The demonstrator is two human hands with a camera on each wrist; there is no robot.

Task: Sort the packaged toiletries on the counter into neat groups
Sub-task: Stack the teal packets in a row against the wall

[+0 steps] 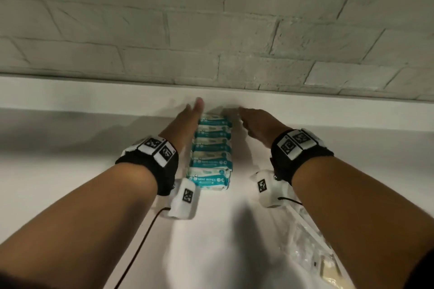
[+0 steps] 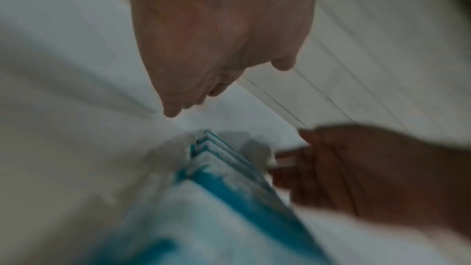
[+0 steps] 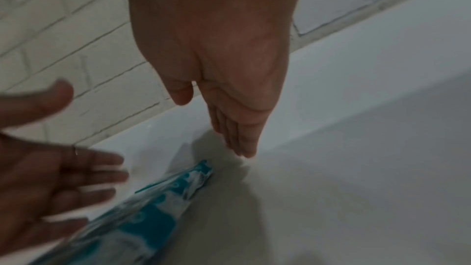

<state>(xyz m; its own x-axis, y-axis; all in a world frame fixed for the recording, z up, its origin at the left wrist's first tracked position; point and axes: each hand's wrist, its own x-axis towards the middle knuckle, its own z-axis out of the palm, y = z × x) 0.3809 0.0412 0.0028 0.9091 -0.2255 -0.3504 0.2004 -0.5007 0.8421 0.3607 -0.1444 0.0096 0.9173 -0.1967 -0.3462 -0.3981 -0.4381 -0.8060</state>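
Observation:
Several teal-and-white mini wipes packs (image 1: 211, 148) lie overlapped in one straight row on the white counter (image 1: 70, 171), running away from me toward the wall. My left hand (image 1: 187, 119) stretches flat along the row's left side, fingers straight, close to the packs. My right hand (image 1: 256, 122) hovers flat a little to the right of the row, apart from it. In the left wrist view the row of packs (image 2: 229, 168) runs below my left hand (image 2: 203, 67). The right wrist view shows my right hand (image 3: 229, 108) with straight fingers above the counter, beside the packs (image 3: 158, 198).
A painted brick wall (image 1: 211, 30) rises behind a raised white ledge (image 1: 94, 94). A crumpled clear plastic wrapper (image 1: 312, 241) lies on the counter at the near right. A black cable (image 1: 141, 241) trails from my left wrist.

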